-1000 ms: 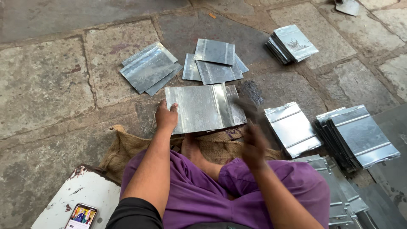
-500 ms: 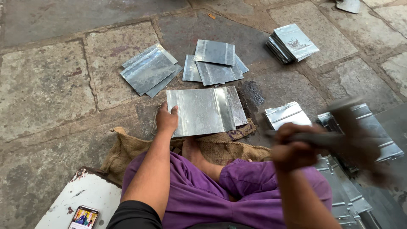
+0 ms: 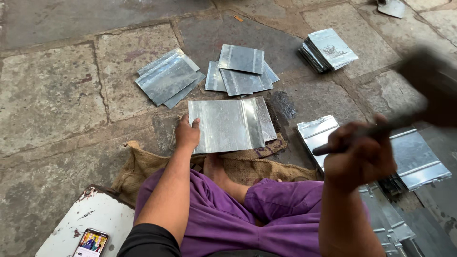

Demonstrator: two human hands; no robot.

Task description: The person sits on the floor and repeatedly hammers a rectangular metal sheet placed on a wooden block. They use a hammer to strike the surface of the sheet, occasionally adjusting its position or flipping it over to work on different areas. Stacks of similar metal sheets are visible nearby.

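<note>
the stone-slab floor [image 3: 52,100] takes up most of the view, with the person sitting cross-legged in purple trousers [image 3: 247,214] at six o'clock, on a strip of burlap sacking [image 3: 143,166]. dead centre lies the metal sheet [image 3: 223,124] being worked, flat, one raised fold running down its right side, over another sheet beneath it. the left hand [image 3: 187,133] presses its near-left corner down, fingers spread on the metal rather than wrapped around it. at four o'clock the right hand [image 3: 359,154] is clenched around the handle of a hammer [image 3: 381,128], raised clear of the sheet, its head a dark blur toward two o'clock. finished-looking sheets sit in a fanned stack [image 3: 166,78] at eleven, a loose pile [image 3: 242,71] at twelve, a tidy bundle [image 3: 328,47] at one; more folded pieces [image 3: 419,159] crowd three to five o'clock. i'd judge the job well underway, this sheet not yet done. a white board [image 3: 90,216] with a phone [image 3: 93,242] on it sits at seven.
</note>
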